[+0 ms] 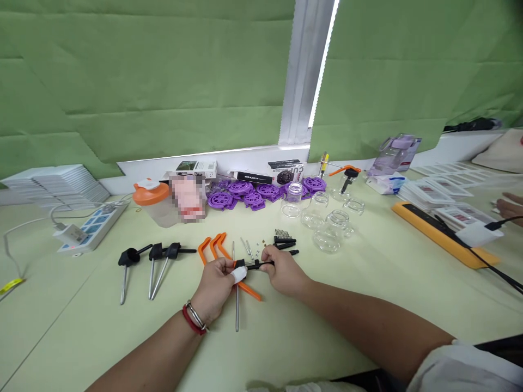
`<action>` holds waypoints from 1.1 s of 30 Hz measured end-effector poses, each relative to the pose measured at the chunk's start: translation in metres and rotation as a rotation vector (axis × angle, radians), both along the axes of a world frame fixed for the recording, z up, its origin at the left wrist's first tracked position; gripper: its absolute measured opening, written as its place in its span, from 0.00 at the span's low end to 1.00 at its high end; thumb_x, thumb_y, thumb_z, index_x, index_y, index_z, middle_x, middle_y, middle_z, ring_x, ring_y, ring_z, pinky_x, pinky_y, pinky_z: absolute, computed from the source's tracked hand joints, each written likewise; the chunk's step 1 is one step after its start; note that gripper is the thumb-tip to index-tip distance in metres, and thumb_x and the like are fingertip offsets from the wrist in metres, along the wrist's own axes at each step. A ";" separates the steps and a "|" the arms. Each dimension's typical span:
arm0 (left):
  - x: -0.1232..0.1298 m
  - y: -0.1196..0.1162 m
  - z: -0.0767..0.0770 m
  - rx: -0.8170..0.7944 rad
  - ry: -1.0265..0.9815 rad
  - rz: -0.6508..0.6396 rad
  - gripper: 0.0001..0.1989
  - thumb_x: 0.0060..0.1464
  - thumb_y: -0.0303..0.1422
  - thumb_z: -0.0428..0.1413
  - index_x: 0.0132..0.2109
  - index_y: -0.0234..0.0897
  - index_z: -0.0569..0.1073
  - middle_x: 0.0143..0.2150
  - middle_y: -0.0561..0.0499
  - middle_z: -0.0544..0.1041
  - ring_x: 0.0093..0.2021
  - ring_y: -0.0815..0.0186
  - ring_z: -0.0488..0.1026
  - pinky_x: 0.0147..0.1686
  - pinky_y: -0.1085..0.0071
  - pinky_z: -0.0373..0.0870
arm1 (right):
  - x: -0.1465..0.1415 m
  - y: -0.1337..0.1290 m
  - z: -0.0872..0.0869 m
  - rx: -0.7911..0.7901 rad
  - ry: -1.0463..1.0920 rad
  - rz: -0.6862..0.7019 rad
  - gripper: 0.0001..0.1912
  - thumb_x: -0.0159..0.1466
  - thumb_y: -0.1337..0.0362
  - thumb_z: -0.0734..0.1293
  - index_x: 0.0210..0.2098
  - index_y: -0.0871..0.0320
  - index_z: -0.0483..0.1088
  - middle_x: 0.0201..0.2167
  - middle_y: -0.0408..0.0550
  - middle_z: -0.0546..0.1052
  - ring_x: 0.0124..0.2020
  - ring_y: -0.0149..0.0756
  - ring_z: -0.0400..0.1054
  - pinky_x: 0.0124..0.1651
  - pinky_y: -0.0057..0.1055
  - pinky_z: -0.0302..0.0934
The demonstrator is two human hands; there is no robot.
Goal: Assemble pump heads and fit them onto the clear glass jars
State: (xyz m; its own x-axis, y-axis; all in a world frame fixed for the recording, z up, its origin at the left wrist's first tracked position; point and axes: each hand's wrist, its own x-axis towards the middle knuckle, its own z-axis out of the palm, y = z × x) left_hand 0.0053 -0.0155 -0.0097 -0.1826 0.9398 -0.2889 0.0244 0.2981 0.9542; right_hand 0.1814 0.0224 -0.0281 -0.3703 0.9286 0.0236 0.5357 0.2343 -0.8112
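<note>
My left hand (216, 284), its thumb wrapped in white, pinches a small black fitting (239, 263) above the table. My right hand (288, 269) is closed on the thin black rod (266, 263) that runs into the fitting from the right. Under my left hand lie orange bent handles (203, 246), one end poking out toward me, and a metal rod (237, 313). Just beyond my right hand are black pegs (285, 239), springs (281, 233), thin pins (247, 246) and tiny metal pieces. To the left lie black heads on metal rods (129, 258).
Purple plastic wheels (241, 188) line the back, beside glass jars (327, 234). An orange-lidded cup (153, 198) stands back left near a white power strip (96, 226). On the right lie a yellow power strip (443, 234) with cables and another person's hand (510, 207).
</note>
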 end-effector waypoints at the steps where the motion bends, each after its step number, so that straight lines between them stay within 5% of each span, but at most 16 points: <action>1: -0.002 0.000 0.001 -0.006 0.006 -0.017 0.15 0.33 0.35 0.65 0.29 0.33 0.69 0.24 0.54 0.68 0.22 0.71 0.64 0.21 0.74 0.61 | 0.000 0.000 0.000 -0.005 -0.001 0.004 0.04 0.58 0.70 0.61 0.32 0.56 0.60 0.26 0.41 0.68 0.27 0.31 0.60 0.30 0.27 0.53; 12: -0.024 0.004 0.022 -0.105 0.265 -0.316 0.11 0.45 0.35 0.58 0.29 0.37 0.62 0.27 0.53 0.69 0.24 0.70 0.69 0.27 0.67 0.69 | 0.010 -0.006 0.010 -0.049 -0.036 0.046 0.01 0.59 0.67 0.61 0.30 0.57 0.63 0.25 0.41 0.69 0.26 0.30 0.60 0.28 0.26 0.52; 17: -0.029 0.004 0.021 -0.148 0.390 -0.340 0.11 0.49 0.39 0.56 0.33 0.38 0.62 0.28 0.50 0.71 0.25 0.67 0.73 0.27 0.68 0.70 | 0.032 -0.009 0.010 -0.063 -0.094 0.016 0.05 0.58 0.62 0.63 0.29 0.57 0.66 0.26 0.43 0.71 0.27 0.31 0.63 0.29 0.27 0.54; 23: -0.034 -0.001 0.023 -0.003 0.948 -0.389 0.16 0.50 0.47 0.52 0.35 0.38 0.66 0.28 0.49 0.72 0.28 0.61 0.72 0.24 0.68 0.63 | 0.056 -0.009 0.011 -0.051 -0.114 -0.020 0.07 0.58 0.59 0.64 0.29 0.57 0.67 0.26 0.43 0.72 0.27 0.32 0.63 0.28 0.27 0.54; 28: -0.011 -0.016 0.040 0.149 1.285 -0.382 0.14 0.55 0.42 0.49 0.43 0.39 0.67 0.34 0.48 0.74 0.31 0.60 0.72 0.26 0.69 0.60 | 0.065 -0.004 0.010 -0.078 -0.075 0.007 0.08 0.58 0.58 0.64 0.29 0.57 0.67 0.24 0.42 0.69 0.24 0.29 0.60 0.26 0.26 0.52; 33: 0.033 -0.020 0.044 0.331 1.366 -0.679 0.08 0.54 0.33 0.50 0.41 0.38 0.71 0.40 0.47 0.74 0.37 0.61 0.73 0.33 0.69 0.65 | 0.068 0.000 0.006 -0.090 -0.025 0.050 0.07 0.58 0.60 0.64 0.30 0.57 0.68 0.24 0.42 0.70 0.25 0.30 0.61 0.27 0.26 0.54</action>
State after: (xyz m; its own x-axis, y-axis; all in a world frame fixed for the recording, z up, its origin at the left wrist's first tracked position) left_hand 0.0379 -0.0355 0.0340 0.3452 0.9379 -0.0351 0.9336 -0.3393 0.1154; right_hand 0.2493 0.0222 -0.0216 -0.4157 0.9069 -0.0684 0.5454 0.1884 -0.8167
